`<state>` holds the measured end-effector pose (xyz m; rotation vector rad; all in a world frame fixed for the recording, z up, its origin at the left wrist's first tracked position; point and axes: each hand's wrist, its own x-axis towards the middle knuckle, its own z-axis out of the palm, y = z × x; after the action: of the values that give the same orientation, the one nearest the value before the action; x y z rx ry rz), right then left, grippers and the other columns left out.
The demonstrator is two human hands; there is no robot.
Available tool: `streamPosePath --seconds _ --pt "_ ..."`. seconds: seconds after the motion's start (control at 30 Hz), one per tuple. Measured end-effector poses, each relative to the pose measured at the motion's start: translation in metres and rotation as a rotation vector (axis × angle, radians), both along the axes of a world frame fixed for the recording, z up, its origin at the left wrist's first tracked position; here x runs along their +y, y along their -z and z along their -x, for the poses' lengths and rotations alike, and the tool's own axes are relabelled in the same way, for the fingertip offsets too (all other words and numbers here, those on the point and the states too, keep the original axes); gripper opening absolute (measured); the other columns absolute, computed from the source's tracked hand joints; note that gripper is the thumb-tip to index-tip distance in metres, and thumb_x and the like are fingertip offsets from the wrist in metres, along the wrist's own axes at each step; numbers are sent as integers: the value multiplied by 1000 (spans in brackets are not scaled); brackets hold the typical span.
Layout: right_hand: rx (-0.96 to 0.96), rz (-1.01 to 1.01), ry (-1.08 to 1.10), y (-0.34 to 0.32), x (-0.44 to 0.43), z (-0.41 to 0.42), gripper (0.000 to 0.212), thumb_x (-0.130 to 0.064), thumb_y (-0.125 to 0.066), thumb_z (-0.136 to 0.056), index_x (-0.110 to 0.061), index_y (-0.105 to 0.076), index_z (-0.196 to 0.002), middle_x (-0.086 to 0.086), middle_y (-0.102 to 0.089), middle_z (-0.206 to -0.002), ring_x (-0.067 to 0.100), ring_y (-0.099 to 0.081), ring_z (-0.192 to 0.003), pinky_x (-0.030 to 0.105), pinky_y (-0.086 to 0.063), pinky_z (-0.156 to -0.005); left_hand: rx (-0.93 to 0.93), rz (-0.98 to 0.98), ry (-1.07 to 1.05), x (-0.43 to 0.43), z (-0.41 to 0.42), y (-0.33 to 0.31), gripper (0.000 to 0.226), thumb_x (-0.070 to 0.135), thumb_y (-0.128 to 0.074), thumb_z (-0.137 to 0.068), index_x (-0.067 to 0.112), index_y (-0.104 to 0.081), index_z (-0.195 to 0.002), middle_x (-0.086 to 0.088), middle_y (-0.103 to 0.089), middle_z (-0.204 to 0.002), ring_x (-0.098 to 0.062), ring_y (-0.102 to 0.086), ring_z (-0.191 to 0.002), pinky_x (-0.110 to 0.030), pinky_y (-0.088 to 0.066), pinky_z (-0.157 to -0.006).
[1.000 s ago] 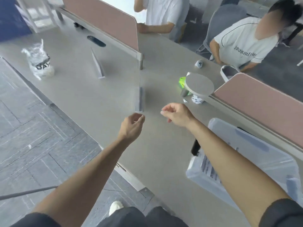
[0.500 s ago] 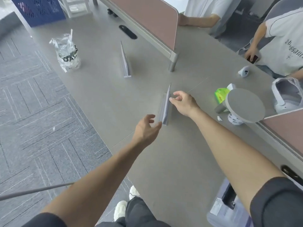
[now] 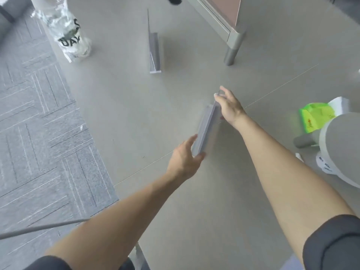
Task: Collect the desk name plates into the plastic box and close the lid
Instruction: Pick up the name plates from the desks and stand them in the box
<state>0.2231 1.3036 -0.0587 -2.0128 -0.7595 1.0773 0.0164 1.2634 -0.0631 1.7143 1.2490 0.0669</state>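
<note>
The near name plate point(image 3: 206, 127) sits at the centre of the frame, over the grey desk point(image 3: 120, 117). Its long axis runs diagonally, from the lower-left end at the left hand to the upper-right end at the right hand. The plate is motion-blurred; whether its base touches the desk cannot be determined.

Left hand point(image 3: 184, 159): grasps the lower-left end of the plate. The thumb lies along the left face and the fingers curl round the end from the right. The forearm enters from the lower left of the frame and points to the upper right.

Right hand point(image 3: 229, 107): pinches the top edge of the upper-right end between thumb and forefinger. The back of the hand faces the camera. The forearm enters from the lower right corner, with a dark sleeve point(image 3: 333, 244) at the upper arm.

The far name plate point(image 3: 154, 49) stands upright on the desk at upper centre, well apart from both hands. Its long axis runs almost straight up and down the frame.

Other items:
- a crumpled plastic bag point(image 3: 70, 38), upper left;
- a partition post point(image 3: 232, 49), upper right;
- a bright green object point(image 3: 313, 117) beside a round grey disc point(image 3: 344, 145), right edge;
- grey carpet point(image 3: 39, 133), left of the desk.
</note>
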Motion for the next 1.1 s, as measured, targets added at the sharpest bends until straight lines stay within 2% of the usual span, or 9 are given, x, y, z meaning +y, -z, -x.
streamPosePath --seconds 0.1,0.2,0.33,0.53,0.7,0.8,0.9,1.0,1.1 --pt "83 -65 1 8 3 4 53 -42 -42 -97 -22 -43 -146 -7 -46 -139 13 -42 -131 44 -36 -113 14 -73 71 -3 -6 4 55 22 -50 -94 37 -35 -145 10 -68 -102 -21 -61 -98 -25 -42 -70" --pt "90 -92 24 11 2 7 40 -32 -38 -105 -19 -46 -142 -3 -48 -143 12 -41 -133 21 -30 -105 23 -167 101 -5 -7 -1 54 16 -49 -93 30 -39 -145 9 -40 -54 -14 -40 -56 -27 -32 -55" --pt "68 -109 15 -3 -6 11 41 -31 -39 -105 -18 -46 -144 -3 -46 -150 11 -38 -139 16 -25 -102 -25 -235 116 -11 -3 -20 53 12 -50 -91 36 -45 -137 7 -38 -49 -10 -43 -53 -29 -30 -50" --pt "-14 -131 42 -51 -27 15 31 -33 -45 -103 -12 -60 -122 -6 -56 -111 11 -49 -107 5 -33 -79 -138 -265 96 -14 20 -51 47 12 -48 -92 32 -51 -134 4 -35 -51 -19 -33 -50 -36 -42 -52" --pt "27 -157 39 -98 -47 45 49 -37 -55 -97 -19 -48 -142 -4 -49 -143 7 -43 -132 19 -27 -97 -257 -268 112 -33 45 -78 43 18 -46 -89 27 -54 -130 4 -34 -52 -21 -31 -51 -31 -36 -53" --pt "92 -160 80 -129 -60 69 54 -38 -59 -94 -32 -44 -146 -11 -44 -146 3 -43 -122 32 -32 -95 -359 -263 106 -45 66 -96 40 21 -44 -86 34 -54 -122 -5 -39 -58 -22 -30 -53 -31 -35 -51" --pt "54 -196 189 -153 -73 97 43 -45 -65 -86 -42 -59 -129 -10 -51 -139 5 -50 -112 27 -41 -80 -437 -270 99 -53 89 -110 44 16 -44 -88 39 -52 -125 -11 -45 -61 -19 -30 -51 -30 -34 -51" --pt "19 -208 261 -176 -90 124 20 -55 -64 -77 -49 -65 -96 -3 -53 -135 13 -53 -111 27 -40 -70 -488 -289 101 -61 110 -126 46 13 -47 -92 38 -50 -130 7 -37 -54 -14 -30 -48 -28 -32 -51" --pt "-36 -216 328 -202 -119 154 16 -53 -63 -82 -45 -62 -97 -15 -60 -112 11 -56 -92 27 -41 -68 -512 -317 173 -77 134 -142 48 16 -47 -93 37 -47 -136 5 -39 -52 -15 -35 -49 -29 -37 -53"
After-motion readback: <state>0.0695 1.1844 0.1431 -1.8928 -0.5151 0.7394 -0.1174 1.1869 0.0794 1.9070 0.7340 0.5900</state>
